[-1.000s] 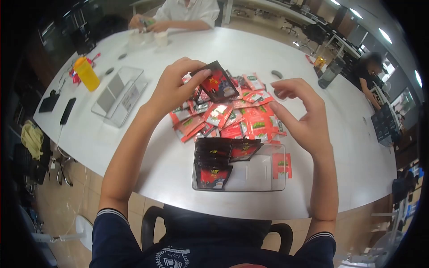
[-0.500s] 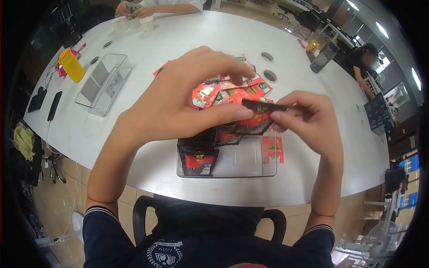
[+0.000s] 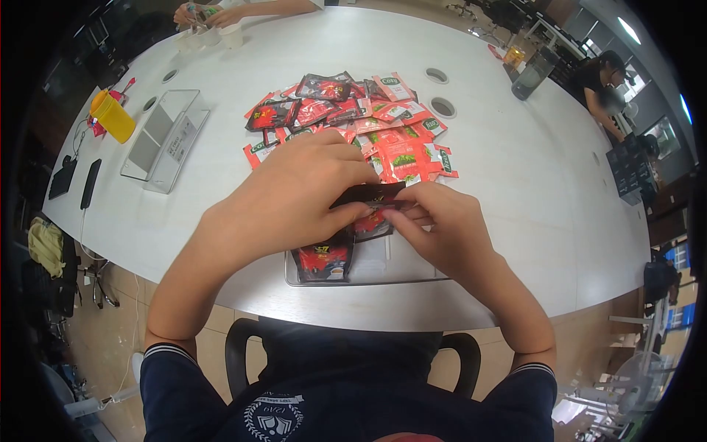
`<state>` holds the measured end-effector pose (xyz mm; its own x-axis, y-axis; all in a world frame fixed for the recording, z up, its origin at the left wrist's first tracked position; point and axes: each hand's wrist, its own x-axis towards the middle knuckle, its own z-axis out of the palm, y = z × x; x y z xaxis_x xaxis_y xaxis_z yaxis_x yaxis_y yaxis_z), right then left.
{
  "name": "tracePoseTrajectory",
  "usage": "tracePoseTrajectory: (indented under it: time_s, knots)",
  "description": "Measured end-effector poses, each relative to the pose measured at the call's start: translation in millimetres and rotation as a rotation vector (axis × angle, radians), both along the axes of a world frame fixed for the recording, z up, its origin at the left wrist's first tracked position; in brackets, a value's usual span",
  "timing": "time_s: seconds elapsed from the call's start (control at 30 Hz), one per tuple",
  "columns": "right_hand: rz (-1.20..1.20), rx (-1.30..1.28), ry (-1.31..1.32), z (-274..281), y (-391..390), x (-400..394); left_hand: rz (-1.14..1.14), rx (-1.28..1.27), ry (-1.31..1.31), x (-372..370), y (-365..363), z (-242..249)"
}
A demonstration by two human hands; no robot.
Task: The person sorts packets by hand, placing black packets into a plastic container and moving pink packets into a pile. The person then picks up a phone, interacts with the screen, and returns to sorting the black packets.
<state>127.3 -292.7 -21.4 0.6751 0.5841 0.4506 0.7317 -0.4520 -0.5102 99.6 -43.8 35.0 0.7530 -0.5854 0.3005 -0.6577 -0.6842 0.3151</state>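
My right hand (image 3: 445, 225) pinches a black-and-red coffee sachet (image 3: 375, 221) low over a clear plastic tray (image 3: 401, 281). My left hand (image 3: 305, 188) is curled around the same sachet's left side, its thumb touching the packet. Another black-and-red coffee sachet (image 3: 322, 261) stands at the tray's front left, with dark packets behind it partly covered by my left hand. Just beyond my fingers lies a heap of red sachets (image 3: 405, 158) mixed with black ones.
A clear acrylic holder (image 3: 163, 147) and a yellow container (image 3: 114, 118) stand at the left. A dark bottle (image 3: 536, 72) is at the far right. Across the white table (image 3: 545, 199), another person's hands (image 3: 213, 16) are near white cups (image 3: 231, 35).
My right hand has moved left and lowered the sachet among the packets in the tray. My left hand has come down and closed in on it, uncovering more of the heap.
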Motion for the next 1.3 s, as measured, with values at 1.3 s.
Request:
tracePoseTrajectory:
  time_s: [1.3]
  knots:
    - [-0.126,-0.416,-0.249,1.9,21.3,0.4,0.152,0.239,-0.032,-3.0,-23.7,8.8]
